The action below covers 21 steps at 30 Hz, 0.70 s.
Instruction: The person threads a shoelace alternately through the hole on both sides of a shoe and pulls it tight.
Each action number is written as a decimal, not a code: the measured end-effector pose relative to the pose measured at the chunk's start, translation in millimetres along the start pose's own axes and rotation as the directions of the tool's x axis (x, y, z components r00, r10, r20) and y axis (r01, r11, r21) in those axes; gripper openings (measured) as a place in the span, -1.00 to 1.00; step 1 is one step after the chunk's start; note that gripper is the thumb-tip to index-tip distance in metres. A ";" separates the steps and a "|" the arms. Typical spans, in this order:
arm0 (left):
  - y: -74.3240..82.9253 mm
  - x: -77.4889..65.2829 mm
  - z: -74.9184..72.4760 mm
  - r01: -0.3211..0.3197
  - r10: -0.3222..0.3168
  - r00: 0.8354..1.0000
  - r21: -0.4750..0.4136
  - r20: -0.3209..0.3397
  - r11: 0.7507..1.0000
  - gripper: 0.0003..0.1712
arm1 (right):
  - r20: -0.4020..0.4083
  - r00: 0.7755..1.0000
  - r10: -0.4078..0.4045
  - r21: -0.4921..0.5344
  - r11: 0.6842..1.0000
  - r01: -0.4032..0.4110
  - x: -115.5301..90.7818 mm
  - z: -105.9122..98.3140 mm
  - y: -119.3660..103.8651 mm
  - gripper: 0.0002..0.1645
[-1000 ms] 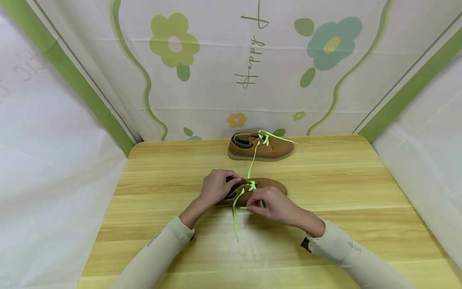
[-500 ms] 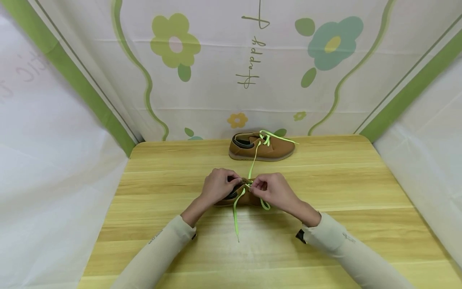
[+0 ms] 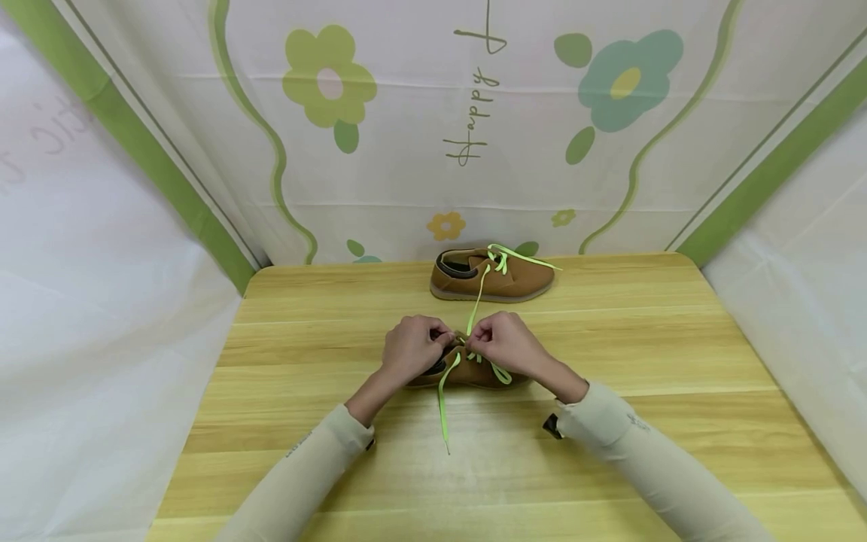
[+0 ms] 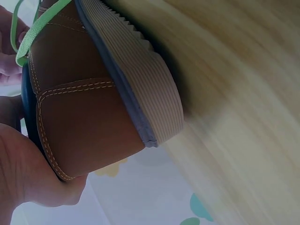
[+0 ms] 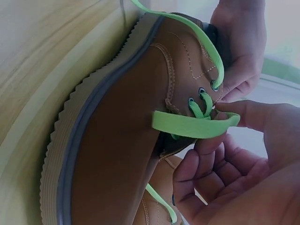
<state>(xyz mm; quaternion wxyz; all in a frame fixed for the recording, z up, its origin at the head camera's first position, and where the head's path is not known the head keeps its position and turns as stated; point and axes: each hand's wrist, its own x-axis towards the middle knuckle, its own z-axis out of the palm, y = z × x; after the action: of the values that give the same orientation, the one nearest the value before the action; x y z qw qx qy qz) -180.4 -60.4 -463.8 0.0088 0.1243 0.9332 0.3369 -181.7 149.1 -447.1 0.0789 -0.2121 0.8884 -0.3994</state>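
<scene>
A brown leather shoe point(image 3: 467, 373) with a bright green shoelace point(image 5: 187, 125) sits on the table, toe to the right. My left hand point(image 3: 412, 348) grips the far edge of the shoe's opening beside the tongue; its fingertips are partly hidden. In the right wrist view, my right hand point(image 5: 239, 173) pinches the shoelace between thumb and forefinger, close to the eyelets. The lace bends in a flat loop over the front of the shoe. Another lace end point(image 3: 443, 414) hangs from the near-side eyelet and lies on the table.
A matching brown shoe point(image 3: 528, 280) stands at the table's back edge, its green laces loose. A lace point(image 3: 476, 309) stretches between the two shoes. White flowered cloth point(image 3: 406, 173) rises behind the wooden table point(image 3: 305, 301), with white sheets at both sides.
My right hand has moved from the shoe's near side up and away to the eyelets, carrying the lace, which now forms a loop. The left hand has hardly moved.
</scene>
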 end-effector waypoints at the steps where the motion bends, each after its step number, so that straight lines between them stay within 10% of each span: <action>1: 0.4 -0.1 0.0 0.001 -0.001 1.000 0.002 -0.002 1.000 -0.86 | 0.001 1.000 0.002 -0.002 1.000 -0.002 0.5 0.5 0.5 -0.81; 21: -1.3 -4.1 0.2 -0.053 0.051 0.997 -0.032 -0.065 0.998 -0.89 | -0.191 0.982 -0.008 -0.131 0.991 -0.017 3.1 14.9 -1.3 -0.82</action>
<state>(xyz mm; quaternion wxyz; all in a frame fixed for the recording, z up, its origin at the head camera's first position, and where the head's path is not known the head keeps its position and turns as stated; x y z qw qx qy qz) -176.8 -62.2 -465.1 -0.0279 0.1373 0.9237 0.3567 -179.5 136.9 -456.0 -0.0199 -0.1757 0.9169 -0.3579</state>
